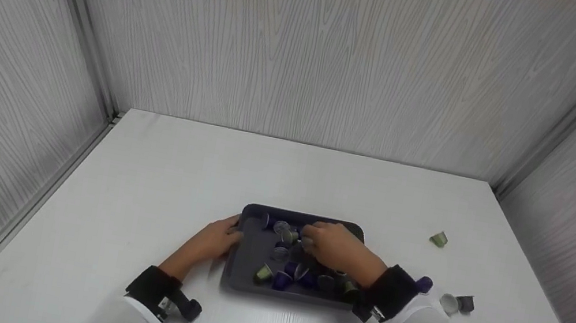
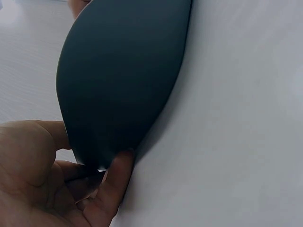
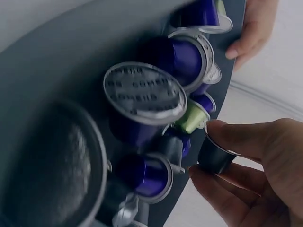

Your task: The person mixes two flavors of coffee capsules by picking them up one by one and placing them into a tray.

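Note:
A dark grey tray (image 1: 254,246) sits on the white table, with several coffee capsules lying loose in it. At its left side my left hand (image 1: 213,240) grips the rim, thumb and fingers around the edge in the left wrist view. My right hand (image 1: 337,249) is over the tray's right half. In the right wrist view its thumb and fingers pinch a dark coffee capsule (image 3: 214,158). Purple capsules (image 3: 147,176), a green capsule (image 3: 191,117) and dark capsules lie nearby in the tray. Part of the tray's contents is hidden under my right hand.
To the right of the tray, a green capsule (image 1: 439,239) lies alone on the table. Closer to my right sleeve are a purple capsule (image 1: 424,284), a pale capsule (image 1: 449,303) and a grey capsule (image 1: 466,303). Wood-grain panels (image 1: 306,53) enclose the table's back and sides.

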